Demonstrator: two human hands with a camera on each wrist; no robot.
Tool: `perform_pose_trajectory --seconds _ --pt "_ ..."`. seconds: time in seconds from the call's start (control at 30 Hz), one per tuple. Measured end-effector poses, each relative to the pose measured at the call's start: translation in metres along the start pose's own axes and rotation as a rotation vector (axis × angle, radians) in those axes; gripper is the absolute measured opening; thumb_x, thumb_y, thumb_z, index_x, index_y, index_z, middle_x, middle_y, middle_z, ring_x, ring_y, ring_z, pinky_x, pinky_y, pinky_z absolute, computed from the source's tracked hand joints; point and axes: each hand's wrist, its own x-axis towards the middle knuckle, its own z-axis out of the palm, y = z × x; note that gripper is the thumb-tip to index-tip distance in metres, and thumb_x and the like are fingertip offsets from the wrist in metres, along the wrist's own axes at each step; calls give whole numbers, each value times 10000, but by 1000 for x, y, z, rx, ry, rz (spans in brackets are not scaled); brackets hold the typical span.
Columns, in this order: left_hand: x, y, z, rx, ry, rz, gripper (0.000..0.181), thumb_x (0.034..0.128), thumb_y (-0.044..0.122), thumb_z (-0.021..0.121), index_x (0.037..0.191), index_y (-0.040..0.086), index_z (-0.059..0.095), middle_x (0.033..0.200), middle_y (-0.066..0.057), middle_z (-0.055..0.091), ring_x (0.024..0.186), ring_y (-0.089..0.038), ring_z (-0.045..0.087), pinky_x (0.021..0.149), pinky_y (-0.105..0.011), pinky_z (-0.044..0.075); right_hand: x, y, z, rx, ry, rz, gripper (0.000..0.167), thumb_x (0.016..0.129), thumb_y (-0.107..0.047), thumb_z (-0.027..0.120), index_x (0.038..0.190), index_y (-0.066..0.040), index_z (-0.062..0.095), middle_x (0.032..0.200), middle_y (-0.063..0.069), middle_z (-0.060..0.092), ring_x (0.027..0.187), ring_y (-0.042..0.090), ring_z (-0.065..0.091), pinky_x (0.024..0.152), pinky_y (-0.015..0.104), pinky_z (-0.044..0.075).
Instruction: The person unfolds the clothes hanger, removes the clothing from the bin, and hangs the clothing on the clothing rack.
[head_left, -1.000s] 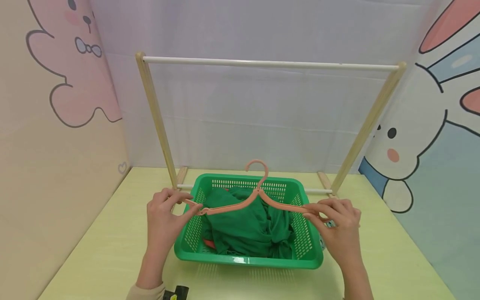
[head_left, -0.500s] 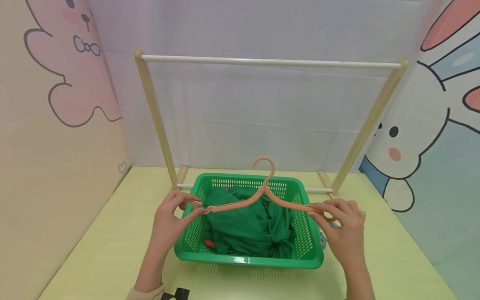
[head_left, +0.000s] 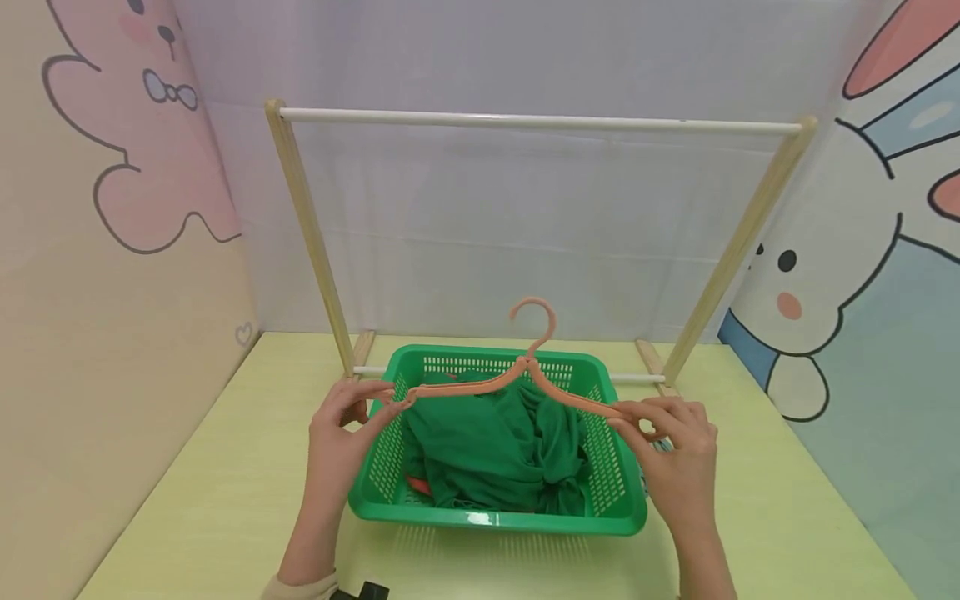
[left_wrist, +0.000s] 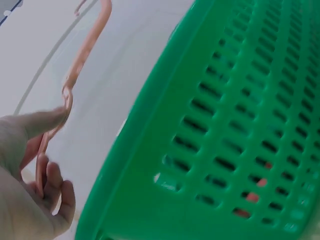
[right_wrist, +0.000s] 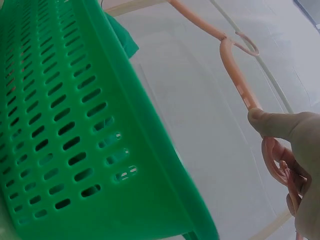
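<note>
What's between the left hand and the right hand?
An orange hanger spans from the left hand to the right hand; the head view shows it overlapping the green basket and green cloth.

**Pink hanger pinched next to a green basket**

So the pink hanger (left_wrist: 86, 50) is gripped near its end by the left hand (left_wrist: 22, 195), over on the near left, with the thumb pressed against it. The rest of it is angled off toward the far side, and a thin greyish bar (left_wrist: 50, 55) can be made out to its left. Pretty much the whole right side is taken up by the green basket (left_wrist: 137, 195), its wall punched with rows of slots. Some reddish bits (left_wrist: 252, 197) can be spotted through a few of them.
</note>
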Motion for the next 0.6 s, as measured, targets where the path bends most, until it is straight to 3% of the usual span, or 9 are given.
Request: perform_pose_trajectory --seconds 0.1,0.23,0.4,0.6 --pt "-3 1 4 -25 46 -74 211 816 116 804 1022 137 761 890 64 595 738 -127 406 673 -186 404 -1 -3 4 -4 9 15 292 661 33 858 883 -147 800 761 25 667 810 4 413 747 349 198" --pt "-4 2 4 1 45 -118 217 813 117 808 1024 136 763 872 70 601 723 -124 402 674 -198 386 -2 -4 5 -15 -12 9 302 660 28 861 888 -157 793 772 18 668 797 22 415 730 345 199" --pt "-1 10 -3 3 -4 -130 166 853 155 775 1018 161 768 804 47 526 746 -113 408 695 -228 386 0 -5 4 -34 -72 -63 319 710 34 829 965 -137 744 829 5 678 839 53 441 774 373 248" --pt "0 14 1 17 -84 -102 138 881 188 744 1014 172 774 841 51 595 756 -101 444 709 -217 410 0 -15 15 11 -173 -132 364 775 42 781 1084 -137 714 989 20 721 915 134 616 842 370 361"
